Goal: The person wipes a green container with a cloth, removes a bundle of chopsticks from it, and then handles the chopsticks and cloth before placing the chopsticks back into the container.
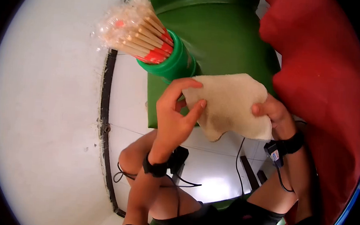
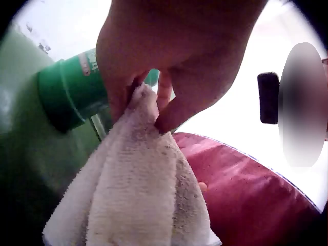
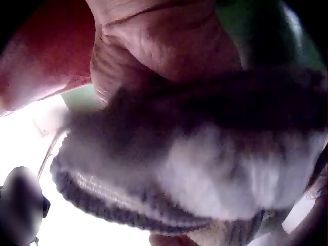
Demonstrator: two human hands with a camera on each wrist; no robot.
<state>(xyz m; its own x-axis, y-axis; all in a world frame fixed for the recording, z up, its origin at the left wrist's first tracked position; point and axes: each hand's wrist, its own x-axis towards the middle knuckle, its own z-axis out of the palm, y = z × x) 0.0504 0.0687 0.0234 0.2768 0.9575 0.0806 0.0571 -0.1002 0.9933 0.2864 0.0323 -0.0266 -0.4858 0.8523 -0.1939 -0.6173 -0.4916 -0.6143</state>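
A beige cloth [image 1: 230,101], fuzzy like a small towel, is held up between both hands. My left hand [image 1: 172,118] pinches its left edge, thumb on the near face. In the left wrist view the cloth [image 2: 136,179] hangs in folds below the left hand [image 2: 179,51]. My right hand [image 1: 274,112] grips the right edge with the thumb on top and the other fingers hidden behind the cloth. Close up in the right wrist view, the cloth [image 3: 220,174] is blurred and covers most of the right hand's fingers.
A green cup [image 1: 176,67] packed with bamboo chopsticks [image 1: 145,40] in clear plastic stands on a green stool or chair seat [image 1: 226,37], just beyond the left hand. Red fabric [image 1: 322,71] drapes along the right. A white wall [image 1: 48,104] rises at left.
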